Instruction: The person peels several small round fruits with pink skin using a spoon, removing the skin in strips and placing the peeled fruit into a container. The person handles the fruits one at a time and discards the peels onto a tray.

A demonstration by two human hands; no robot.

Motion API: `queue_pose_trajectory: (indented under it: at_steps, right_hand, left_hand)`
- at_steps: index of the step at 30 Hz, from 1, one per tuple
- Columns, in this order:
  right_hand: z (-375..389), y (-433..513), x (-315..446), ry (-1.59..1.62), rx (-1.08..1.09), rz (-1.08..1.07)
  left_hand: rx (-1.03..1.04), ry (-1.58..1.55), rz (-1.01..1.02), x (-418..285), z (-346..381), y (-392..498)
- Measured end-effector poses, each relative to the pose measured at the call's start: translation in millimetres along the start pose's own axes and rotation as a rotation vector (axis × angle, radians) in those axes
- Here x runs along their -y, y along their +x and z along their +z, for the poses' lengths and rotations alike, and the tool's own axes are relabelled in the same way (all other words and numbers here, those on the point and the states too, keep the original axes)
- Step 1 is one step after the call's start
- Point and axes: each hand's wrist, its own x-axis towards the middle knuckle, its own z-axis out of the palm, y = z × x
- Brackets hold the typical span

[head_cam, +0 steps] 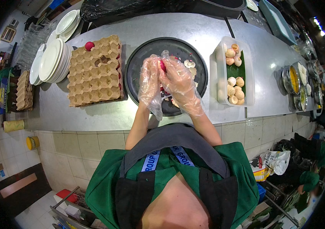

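Both my hands wear clear plastic gloves and meet over a round black tray (135, 65). Between them is a red-shelled egg (162, 66), partly covered by my fingers. My left hand (150, 78) grips it from the left, and my right hand (178, 78) closes around it from the right. Pale and red shell pieces (190, 64) lie scattered on the tray around and below my hands. To the right, a translucent plastic container (221, 86) lined with green leaf (235, 70) holds two groups of peeled, brownish eggs (239, 94).
Stacked cardboard egg trays (89, 77) stand left, one red egg (89, 46) on top. Beyond them are piled white plates (50, 61). Metal bowls (291, 80) with yellow contents sit far right. A black plastic-covered object (128, 7) lines the steel table's (99, 120) back edge.
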Motion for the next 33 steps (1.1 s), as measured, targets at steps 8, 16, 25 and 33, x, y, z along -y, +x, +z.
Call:
queue_pose_trajectory:
  at_steps: [8, 16, 25, 33]
  right_hand:
    - [0, 4, 1, 0.027, -0.048, 0.037]
    - [8, 0, 2, 0.022, -0.080, 0.108]
    - [6, 1, 2, 0.000, -0.146, 0.151]
    - [-6, 7, -9, 0.137, -0.175, 0.478]
  left_hand:
    - [-0.017, -0.020, -0.019, -8, 3, -3]
    - [-0.051, 0.271, 0.065, -18, 6, -6]
    - [-0.080, 0.260, 0.033, -20, 11, -7]
    - [0.036, -0.202, -0.165, -23, 3, -1]
